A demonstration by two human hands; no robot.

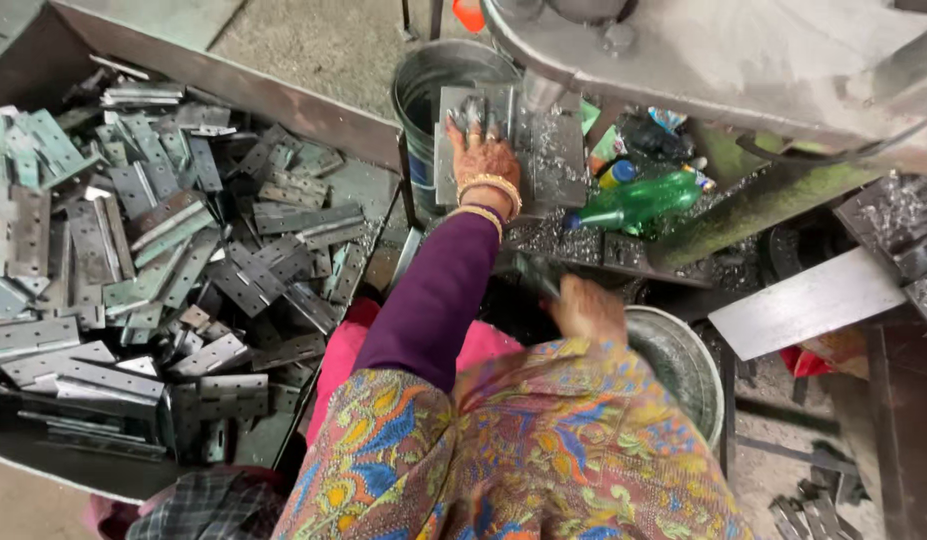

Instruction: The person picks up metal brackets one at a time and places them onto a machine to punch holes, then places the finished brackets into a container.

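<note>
Flat grey steel hinge plates (163, 260) look dull, lightly shiny at edges. The square grey metal plate (463, 175) is matt and scuffed, strewn with bright shavings. The green plastic bottle (648, 200) is glossy. The patterned cloth garment (523, 450) looks soft and matt.
</note>
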